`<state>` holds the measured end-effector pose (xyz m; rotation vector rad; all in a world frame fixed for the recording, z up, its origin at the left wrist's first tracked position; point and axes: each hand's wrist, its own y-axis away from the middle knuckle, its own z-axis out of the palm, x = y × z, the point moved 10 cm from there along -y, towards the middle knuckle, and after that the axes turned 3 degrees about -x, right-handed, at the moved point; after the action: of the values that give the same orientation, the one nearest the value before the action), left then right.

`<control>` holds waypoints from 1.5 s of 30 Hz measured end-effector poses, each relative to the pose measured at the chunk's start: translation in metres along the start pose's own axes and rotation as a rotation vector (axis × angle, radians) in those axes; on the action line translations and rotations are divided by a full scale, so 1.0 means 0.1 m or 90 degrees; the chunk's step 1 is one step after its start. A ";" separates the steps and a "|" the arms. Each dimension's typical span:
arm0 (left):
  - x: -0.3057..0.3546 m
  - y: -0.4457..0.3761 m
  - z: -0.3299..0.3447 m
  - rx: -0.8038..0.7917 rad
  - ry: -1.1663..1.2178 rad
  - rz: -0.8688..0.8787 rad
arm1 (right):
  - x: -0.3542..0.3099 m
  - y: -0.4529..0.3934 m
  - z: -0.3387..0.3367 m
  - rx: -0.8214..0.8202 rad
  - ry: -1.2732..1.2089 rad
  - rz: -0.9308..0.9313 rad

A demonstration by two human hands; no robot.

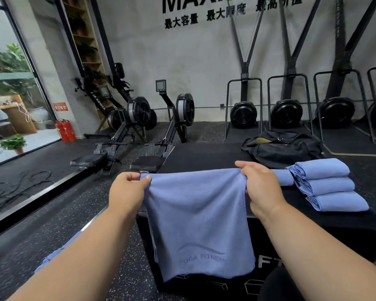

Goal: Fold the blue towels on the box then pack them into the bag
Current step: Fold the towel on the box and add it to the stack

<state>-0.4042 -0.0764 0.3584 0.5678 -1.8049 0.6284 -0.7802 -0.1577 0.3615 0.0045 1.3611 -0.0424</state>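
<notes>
We hold the blue towel [198, 222] hanging over the box's [204, 157] near edge, left hand [126, 192] pinching its top corner at nine o'clock, right hand [261, 187] gripping the other at three. It looks light, limp and drapey, so corners are the sure hold. Three folded towels [328, 185] sit at three o'clock, the bag [284, 146] at one.

Both forearms are bare (no sleeves in view), the left hand [126, 192] and right hand [262, 187] ungloved.
</notes>
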 end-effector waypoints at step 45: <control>0.26 0.90 0.63 -0.312 0.131 0.048 | 0.23 0.58 1.11 -0.356 0.083 0.077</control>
<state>-0.5147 -0.0532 0.3534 0.1000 -1.7067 0.2627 -0.6648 -0.1038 0.3607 -0.3857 1.4617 0.4471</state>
